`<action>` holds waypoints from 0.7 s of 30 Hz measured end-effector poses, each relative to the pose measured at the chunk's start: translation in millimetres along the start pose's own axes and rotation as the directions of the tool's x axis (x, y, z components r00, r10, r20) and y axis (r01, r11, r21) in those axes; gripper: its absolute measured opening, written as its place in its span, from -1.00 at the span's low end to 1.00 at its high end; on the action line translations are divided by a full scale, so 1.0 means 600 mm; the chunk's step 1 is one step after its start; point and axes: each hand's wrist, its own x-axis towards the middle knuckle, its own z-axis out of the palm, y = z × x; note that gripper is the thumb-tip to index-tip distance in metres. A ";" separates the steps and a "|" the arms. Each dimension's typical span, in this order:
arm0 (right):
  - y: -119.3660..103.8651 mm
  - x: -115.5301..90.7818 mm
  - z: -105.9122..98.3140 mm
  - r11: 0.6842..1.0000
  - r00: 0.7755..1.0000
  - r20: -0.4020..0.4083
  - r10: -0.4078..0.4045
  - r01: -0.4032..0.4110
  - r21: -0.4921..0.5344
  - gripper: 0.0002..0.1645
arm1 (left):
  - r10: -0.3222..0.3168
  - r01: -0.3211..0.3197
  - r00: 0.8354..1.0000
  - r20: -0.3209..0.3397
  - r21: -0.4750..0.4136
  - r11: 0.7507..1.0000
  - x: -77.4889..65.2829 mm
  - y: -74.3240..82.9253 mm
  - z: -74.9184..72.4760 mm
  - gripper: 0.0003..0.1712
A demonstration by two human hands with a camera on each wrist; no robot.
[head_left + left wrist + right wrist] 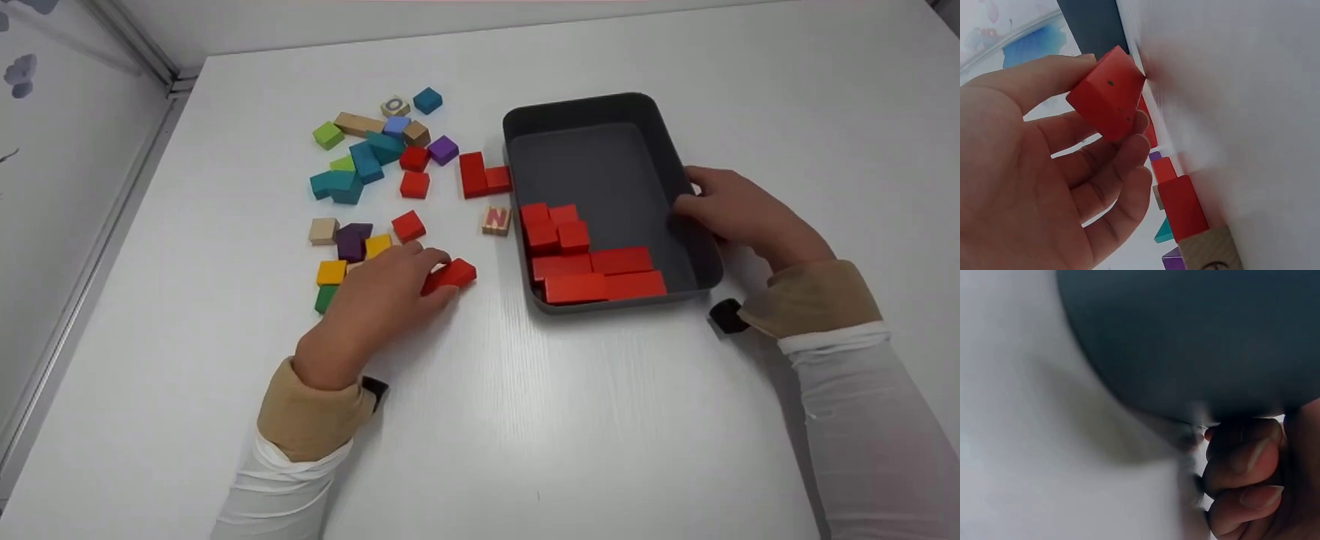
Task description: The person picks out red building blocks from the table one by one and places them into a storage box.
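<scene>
My left hand (pixel 382 296) pinches a red block (pixel 459 274) between thumb and fingers, left of the dark grey tray. In the left wrist view this red block (pixel 1107 93) is tilted, with small dark specks on one face. My right hand (pixel 739 210) grips the right wall of the tray (pixel 694 240), thumb over the rim. Curled right fingers (pixel 1244 461) show beneath the tray's dark side (pixel 1196 343) in the right wrist view. Several red blocks (pixel 574 287) lie along the tray's near end and near-left corner.
Left of the tray are two touching red blocks (pixel 473 175) and a wooden letter block (pixel 496 220). Loose red blocks (pixel 409 226), teal blocks (pixel 366 161), yellow blocks (pixel 331 272) and other colours spread farther left. A wall panel (pixel 67 187) borders the white table's left side.
</scene>
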 end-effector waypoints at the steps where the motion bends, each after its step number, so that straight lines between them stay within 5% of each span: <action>1: -0.001 0.000 -0.002 1.000 1.000 -0.003 -0.002 0.002 -0.001 -0.37 | -0.006 0.006 1.000 0.006 0.004 1.000 0.001 0.000 -0.001 -0.29; 7: -0.007 0.001 -0.007 1.000 1.000 0.017 0.011 -0.011 -0.001 -0.36 | -0.020 0.018 0.998 0.058 0.032 0.999 0.001 0.003 -0.008 -0.29; 13: -0.011 0.004 -0.010 1.000 1.000 0.006 -0.014 0.014 0.018 -0.36 | 0.012 -0.013 1.000 -0.012 -0.009 1.000 -0.004 0.015 -0.016 -0.33; 21: -0.001 0.007 -0.004 1.000 1.000 0.011 -0.018 0.018 0.017 -0.34 | 0.070 -0.073 0.995 -0.070 -0.041 0.997 0.002 0.062 -0.018 -0.33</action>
